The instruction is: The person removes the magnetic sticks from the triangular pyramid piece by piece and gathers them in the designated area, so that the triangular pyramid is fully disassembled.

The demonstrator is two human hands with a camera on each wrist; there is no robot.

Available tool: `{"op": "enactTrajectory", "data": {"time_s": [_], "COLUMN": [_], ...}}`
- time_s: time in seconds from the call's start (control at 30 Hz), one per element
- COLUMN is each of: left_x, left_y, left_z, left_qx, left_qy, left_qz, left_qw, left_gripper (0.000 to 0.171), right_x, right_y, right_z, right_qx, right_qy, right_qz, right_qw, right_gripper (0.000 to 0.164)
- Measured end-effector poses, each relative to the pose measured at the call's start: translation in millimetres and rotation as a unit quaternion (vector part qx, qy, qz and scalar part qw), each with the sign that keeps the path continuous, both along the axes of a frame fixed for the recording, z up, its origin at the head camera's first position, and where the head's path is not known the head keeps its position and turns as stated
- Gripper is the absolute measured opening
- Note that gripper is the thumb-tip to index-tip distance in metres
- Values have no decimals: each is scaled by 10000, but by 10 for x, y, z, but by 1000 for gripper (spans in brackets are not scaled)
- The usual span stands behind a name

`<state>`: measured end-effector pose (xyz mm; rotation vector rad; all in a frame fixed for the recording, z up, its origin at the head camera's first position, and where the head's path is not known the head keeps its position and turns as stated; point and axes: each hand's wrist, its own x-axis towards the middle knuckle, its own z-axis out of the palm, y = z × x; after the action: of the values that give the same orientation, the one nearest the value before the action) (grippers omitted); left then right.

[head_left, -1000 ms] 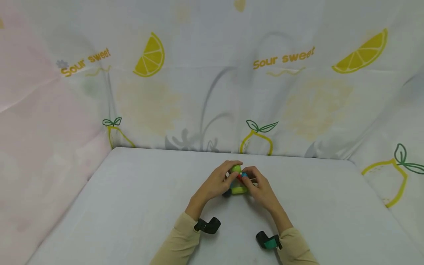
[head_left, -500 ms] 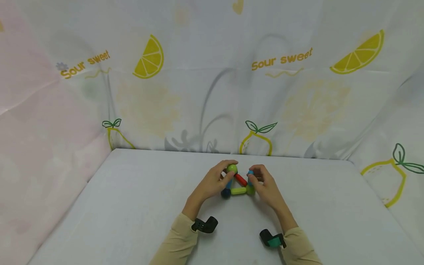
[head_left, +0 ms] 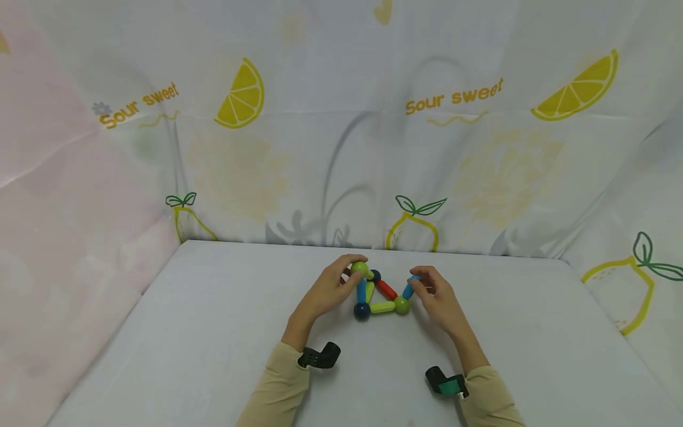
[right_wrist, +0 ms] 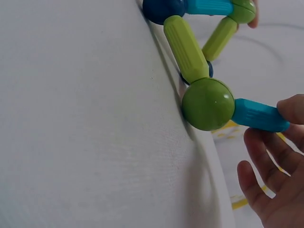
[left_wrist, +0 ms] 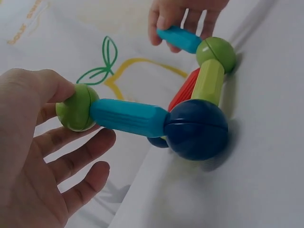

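Observation:
My left hand (head_left: 326,290) pinches a light green ball (left_wrist: 76,108) between thumb and fingers. From that ball a blue rod (left_wrist: 129,117) runs down to a dark blue ball (left_wrist: 198,129) at the table. A lime rod (head_left: 382,307) joins the dark blue ball to a second green ball (right_wrist: 208,103). Beyond them, a red rod (head_left: 386,290) links this green ball to a farther dark blue ball (head_left: 376,276). My right hand (head_left: 439,298) pinches the upper end of another blue rod (right_wrist: 261,115), which leans outward with its lower end on the second green ball.
The white table (head_left: 213,332) spreads out on both sides of the ball-and-rod frame. Behind its far edge hangs a pale cloth (head_left: 299,148) printed with lemons. Black wrist cameras (head_left: 321,356) sit on both wrists, near the beige sleeves.
The hands have drawn apart. My left hand has moved left with the light green ball, and my right hand has moved right, tilting its blue rod outward. More of the frame now shows.

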<state>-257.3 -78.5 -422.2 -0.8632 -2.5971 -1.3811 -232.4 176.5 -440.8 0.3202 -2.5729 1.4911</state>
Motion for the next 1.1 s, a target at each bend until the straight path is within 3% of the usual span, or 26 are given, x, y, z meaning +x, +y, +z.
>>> {"op": "enactTrajectory", "data": {"time_s": [0.4,0.53,0.8,1.1], "left_x": [-45,-43,-9,-20], "left_y": [-223,-278,-380,-384], "left_z": [-70,-88,-120,-126], "left_qx": [-473,-636,-998,-1115], "left_qy": [-574,-743,-1311,-1326], "left_qz": [436,386,238,163], "left_qw": [9963,9945,9860,9847], "left_gripper": [31,29,24,26], "right_x": [-18,-5,6,39], "right_y": [181,266,427,516], "right_z": [-6,10,37,-2], "right_qx": [73,219,1267,1686], "right_qy": [-272,-282,-484,-685], "right_qz": [-279,-385,-183,75], "right_qw": [9992,9986,9906,9833], "right_gripper": [30,30,22,14]}}
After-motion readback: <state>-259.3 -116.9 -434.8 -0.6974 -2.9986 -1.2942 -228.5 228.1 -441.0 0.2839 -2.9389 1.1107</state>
